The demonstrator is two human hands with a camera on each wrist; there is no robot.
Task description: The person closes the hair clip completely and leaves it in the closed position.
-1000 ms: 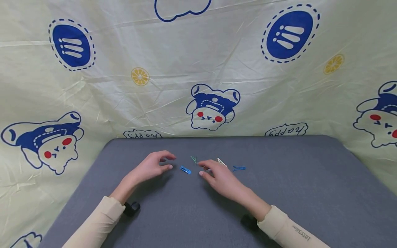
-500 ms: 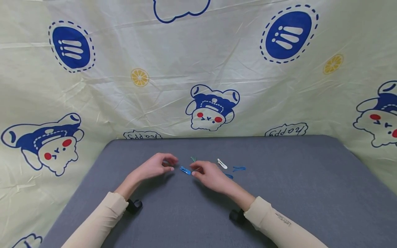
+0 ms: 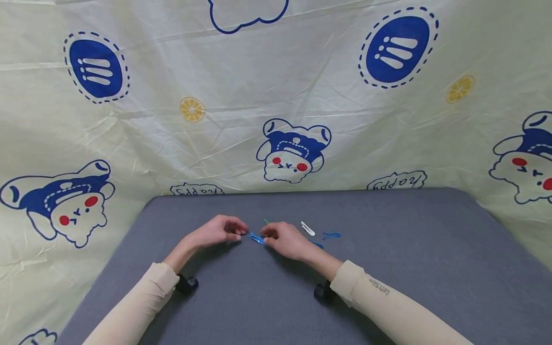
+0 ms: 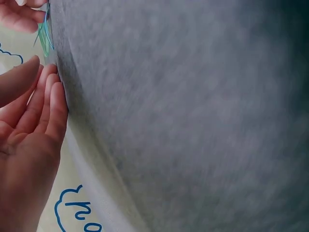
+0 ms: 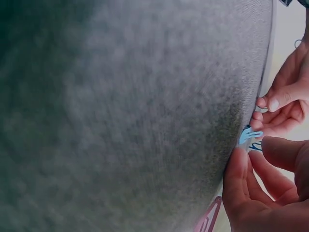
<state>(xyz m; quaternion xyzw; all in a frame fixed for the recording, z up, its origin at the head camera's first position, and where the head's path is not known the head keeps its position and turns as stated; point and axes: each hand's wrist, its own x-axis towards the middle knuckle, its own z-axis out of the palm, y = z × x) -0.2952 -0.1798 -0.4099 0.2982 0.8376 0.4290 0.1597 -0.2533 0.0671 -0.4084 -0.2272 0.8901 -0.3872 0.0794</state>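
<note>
A blue hair clip [image 3: 256, 238] lies on the grey table between the two hands. My right hand [image 3: 286, 239] is at its right end, with thumb and fingertips close to it; the right wrist view shows a gap between that thumb and the fingers [image 5: 236, 174]. To the clip's left, my left hand [image 3: 220, 231] has its thumb and relaxed fingers apart, holding nothing. A green clip [image 3: 267, 221] is partly hidden behind the right hand. Right of that hand lie a white hair clip [image 3: 307, 228], a blue clip [image 3: 331, 235] and another blue one [image 3: 316, 244], partly covered.
The grey cloth-covered table [image 3: 409, 268] reaches back to a pale patterned curtain [image 3: 241, 76]. A pink clip [image 5: 210, 215] shows at the bottom of the right wrist view. Dark wrist cameras [image 3: 187, 284] hang under both sleeves.
My right hand has moved left to the blue clip, uncovering the white clip and part of another blue one. My left hand has edged slightly right, towards the same clip.
</note>
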